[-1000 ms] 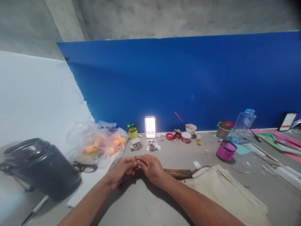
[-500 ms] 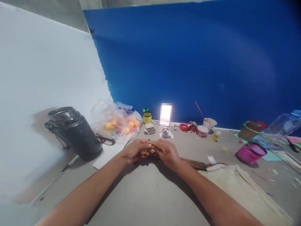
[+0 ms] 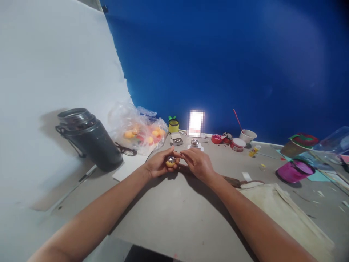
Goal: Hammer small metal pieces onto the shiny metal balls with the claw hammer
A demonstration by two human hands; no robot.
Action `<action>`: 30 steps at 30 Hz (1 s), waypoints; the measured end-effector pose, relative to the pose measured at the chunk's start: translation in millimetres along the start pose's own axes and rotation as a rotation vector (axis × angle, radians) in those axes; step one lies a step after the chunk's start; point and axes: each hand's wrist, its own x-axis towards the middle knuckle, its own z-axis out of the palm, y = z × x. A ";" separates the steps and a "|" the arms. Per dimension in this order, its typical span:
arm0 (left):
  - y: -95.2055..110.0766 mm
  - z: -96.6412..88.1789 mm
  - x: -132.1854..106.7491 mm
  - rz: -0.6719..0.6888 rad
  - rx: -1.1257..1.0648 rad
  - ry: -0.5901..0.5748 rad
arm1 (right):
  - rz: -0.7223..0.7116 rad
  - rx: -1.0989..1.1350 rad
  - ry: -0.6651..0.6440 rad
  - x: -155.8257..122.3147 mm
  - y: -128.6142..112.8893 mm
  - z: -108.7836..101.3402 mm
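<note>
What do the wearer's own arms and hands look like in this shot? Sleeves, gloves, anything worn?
Left hand and right hand: no gloves. Left forearm and right forearm: no sleeves in view down to the frame edge. No watch, band or cable visible at either wrist, no markings that I can make out. Rings: too small to tell.

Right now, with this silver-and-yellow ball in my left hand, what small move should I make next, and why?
I'd probably bring your right hand onto the ball where silver meets yellow: your left hand cradles it, both colours show, and the right hand is close by.
</note>
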 end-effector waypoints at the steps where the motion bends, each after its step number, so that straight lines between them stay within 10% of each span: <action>1: -0.1 -0.1 0.7 -0.008 -0.003 0.002 | 0.002 -0.024 -0.020 -0.1 0.4 0.3; 13: 2.3 3.4 -1.6 -0.055 -0.178 -0.100 | -0.134 -0.095 0.133 -1.6 3.2 -1.1; 21: -5.8 10.6 -4.2 0.141 -0.091 -0.077 | 0.215 0.500 0.163 5.0 7.1 2.2; 30: -8.2 16.7 -8.3 0.345 0.548 0.170 | 0.608 1.212 -0.087 11.4 4.7 -8.1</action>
